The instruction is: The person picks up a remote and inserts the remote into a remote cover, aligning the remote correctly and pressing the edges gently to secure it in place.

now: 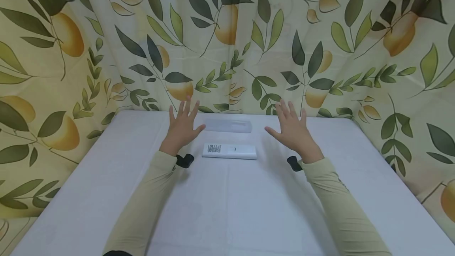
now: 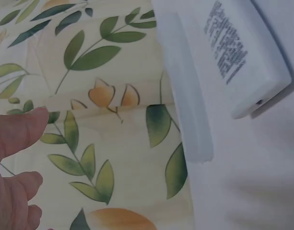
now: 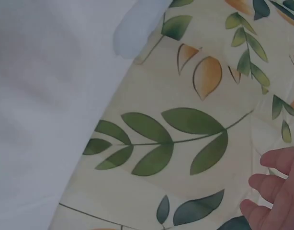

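Left hand [image 1: 182, 127] and right hand [image 1: 293, 131] are raised, fingers and thumbs spread wide, with nothing in either. Behind them hangs a patterned curtain [image 1: 227, 66]; below extends the white tabletop [image 1: 227, 204]. On it, between and slightly nearer than the hands, a white oblong device [image 1: 241, 151] lies flat, its long axis running left to right, nearly parallel to the far edge. Beyond it, similarly aligned, is a translucent strip [image 1: 228, 126]. Dark print [image 1: 214, 148] marks the device's left half; a small opening [image 2: 260, 102] pierces its left end.
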Tool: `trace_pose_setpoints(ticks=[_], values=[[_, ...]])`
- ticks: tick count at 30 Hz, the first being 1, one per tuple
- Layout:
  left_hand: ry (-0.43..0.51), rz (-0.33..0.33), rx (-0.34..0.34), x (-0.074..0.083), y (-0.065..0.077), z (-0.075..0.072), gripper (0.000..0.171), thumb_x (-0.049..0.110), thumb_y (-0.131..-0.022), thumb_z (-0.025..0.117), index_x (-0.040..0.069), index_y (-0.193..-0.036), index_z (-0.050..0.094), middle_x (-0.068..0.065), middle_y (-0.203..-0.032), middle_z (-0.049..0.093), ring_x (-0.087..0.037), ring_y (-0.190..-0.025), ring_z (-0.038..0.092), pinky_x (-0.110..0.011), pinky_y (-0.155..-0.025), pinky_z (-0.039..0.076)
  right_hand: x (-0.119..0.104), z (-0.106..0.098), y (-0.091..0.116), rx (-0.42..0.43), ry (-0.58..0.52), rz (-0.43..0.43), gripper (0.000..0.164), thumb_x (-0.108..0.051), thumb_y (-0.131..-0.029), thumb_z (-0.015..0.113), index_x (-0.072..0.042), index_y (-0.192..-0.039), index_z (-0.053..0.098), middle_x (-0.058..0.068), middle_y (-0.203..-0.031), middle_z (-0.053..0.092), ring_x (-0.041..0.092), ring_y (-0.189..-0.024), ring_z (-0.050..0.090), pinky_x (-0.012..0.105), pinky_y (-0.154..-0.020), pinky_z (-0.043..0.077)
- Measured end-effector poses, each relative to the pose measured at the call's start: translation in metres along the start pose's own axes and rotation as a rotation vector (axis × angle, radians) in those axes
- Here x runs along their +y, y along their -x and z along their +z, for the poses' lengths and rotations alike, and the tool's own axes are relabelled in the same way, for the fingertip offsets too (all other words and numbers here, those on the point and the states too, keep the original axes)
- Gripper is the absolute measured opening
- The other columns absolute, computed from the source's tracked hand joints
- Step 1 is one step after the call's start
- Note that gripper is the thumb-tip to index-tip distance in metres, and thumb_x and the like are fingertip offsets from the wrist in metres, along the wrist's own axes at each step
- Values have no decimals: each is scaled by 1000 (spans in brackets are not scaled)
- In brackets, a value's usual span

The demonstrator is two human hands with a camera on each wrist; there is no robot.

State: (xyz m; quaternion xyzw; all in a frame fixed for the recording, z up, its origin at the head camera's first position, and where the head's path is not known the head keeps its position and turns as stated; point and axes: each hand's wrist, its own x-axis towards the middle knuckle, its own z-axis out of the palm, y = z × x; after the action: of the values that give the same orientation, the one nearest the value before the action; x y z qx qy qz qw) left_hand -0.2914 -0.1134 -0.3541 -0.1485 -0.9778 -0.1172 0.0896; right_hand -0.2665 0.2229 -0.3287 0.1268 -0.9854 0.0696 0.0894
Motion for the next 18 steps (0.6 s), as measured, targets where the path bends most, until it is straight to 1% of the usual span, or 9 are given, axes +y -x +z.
trace_pose_setpoints(ticks=[4, 8, 13, 18], values=[[-17, 3, -21, 2, -1, 7, 81, 49, -93, 48, 17, -152, 5, -12, -159, -9, -35, -147, -3, -62, -112, -8, -3, 8, 0, -15, 2, 2, 88, -51, -89, 53, -1, -149, 13, 20, -158, 3, 41, -145, -2, 69, -108, -6], [-52, -6, -21, 7, -1, 13, 80, 52, -92, 47, 16, -152, 7, -13, -159, -6, -36, -147, 0, -63, -112, -6, -7, 13, -1, -27, 7, -3, 88, -53, -89, 51, -2, -150, 13, 19, -158, 3, 40, -145, -4, 69, -108, -6], [-62, -33, -2, 17, -1, 19, 80, 50, -92, 49, 14, -152, 10, -14, -159, -3, -36, -147, 0, -63, -112, -5, -16, 23, -5, -28, 36, -13, 88, -55, -89, 49, -3, -150, 12, 20, -158, 2, 40, -145, -1, 69, -108, -3], [-80, -64, 17, 21, -6, 28, 80, 52, -92, 48, 15, -152, 11, -14, -159, -2, -36, -147, 1, -61, -113, -5, -29, 32, -10, -33, 62, -43, 88, -55, -89, 49, -5, -151, 11, 20, -158, 2, 40, -145, 2, 68, -109, 0]])
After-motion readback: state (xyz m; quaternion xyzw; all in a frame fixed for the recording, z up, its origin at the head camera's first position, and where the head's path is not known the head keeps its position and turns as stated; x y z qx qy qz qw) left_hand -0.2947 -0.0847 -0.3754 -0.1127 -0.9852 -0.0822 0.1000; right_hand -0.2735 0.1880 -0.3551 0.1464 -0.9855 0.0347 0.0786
